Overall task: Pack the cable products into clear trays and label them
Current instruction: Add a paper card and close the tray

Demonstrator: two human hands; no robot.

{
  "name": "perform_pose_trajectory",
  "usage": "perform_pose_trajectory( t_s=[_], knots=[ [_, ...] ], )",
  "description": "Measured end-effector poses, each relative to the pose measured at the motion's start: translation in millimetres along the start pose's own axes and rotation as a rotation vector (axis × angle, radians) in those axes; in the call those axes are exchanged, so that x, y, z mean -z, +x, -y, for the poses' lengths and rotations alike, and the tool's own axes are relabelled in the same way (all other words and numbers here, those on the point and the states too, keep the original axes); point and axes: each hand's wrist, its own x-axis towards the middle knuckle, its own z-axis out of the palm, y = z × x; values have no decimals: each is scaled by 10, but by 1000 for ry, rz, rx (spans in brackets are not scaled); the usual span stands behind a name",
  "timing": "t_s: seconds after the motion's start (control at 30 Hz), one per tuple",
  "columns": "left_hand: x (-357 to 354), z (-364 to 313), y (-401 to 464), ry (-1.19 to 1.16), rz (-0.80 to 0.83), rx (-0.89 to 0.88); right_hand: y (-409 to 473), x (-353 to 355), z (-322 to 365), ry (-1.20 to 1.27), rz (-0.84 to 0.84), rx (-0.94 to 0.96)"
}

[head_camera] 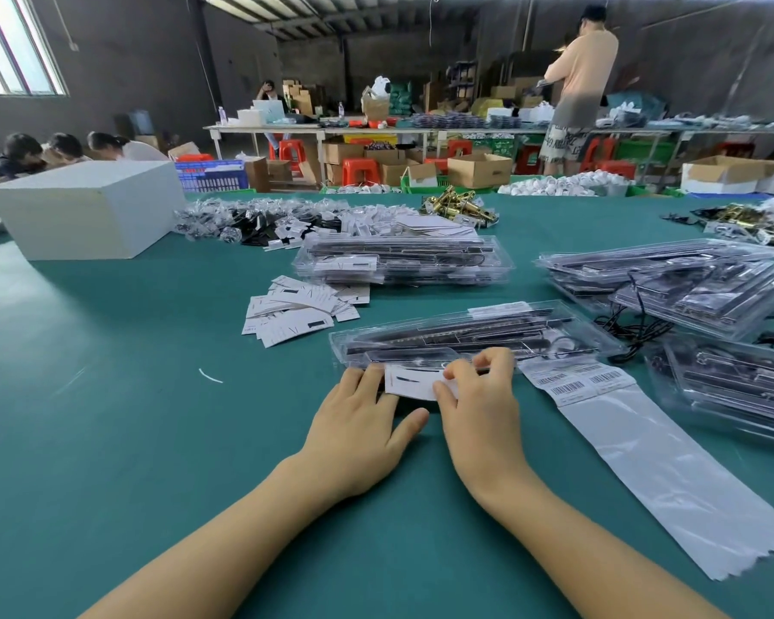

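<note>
A clear tray (470,335) holding black cable parts lies on the green table just beyond my hands. At its near edge a small white card (414,382) with a black mark sits between my hands. My left hand (360,422) lies flat on the table, fingers straight, fingertips touching the card's left end. My right hand (481,395) pinches the card's right end between thumb and curled fingers. A strip of barcode labels (577,382) on long backing paper lies just right of my right hand.
Loose white cards (300,308) lie left of the tray. A stack of packed trays (403,260) sits behind, more trays (707,288) at right. A white box (86,207) stands far left. Bagged parts (264,221) and brass pieces (459,210) line the far side.
</note>
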Motion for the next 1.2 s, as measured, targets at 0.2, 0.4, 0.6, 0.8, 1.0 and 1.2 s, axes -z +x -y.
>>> perform_pose_trajectory(
  t_s=[0.2, 0.4, 0.6, 0.8, 1.0, 1.2],
  knots=[
    [33, 10, 8, 20, -1, -3, -27, 33, 104, -422, -31, 244],
    [60, 17, 1, 8, 11, -12, -10, 52, -9, -325, 94, 314],
    [57, 18, 4, 25, 29, -17, 12, 50, 31, -287, 63, 357],
    [61, 10, -13, 29, 29, -21, -51, 32, 34, -265, 83, 373],
    [76, -13, -74, 61, 32, -22, -87, 20, 51, -249, 126, 366],
    [115, -96, -124, 104, 27, -16, -117, 67, 41, -241, 166, 385]
  ],
)
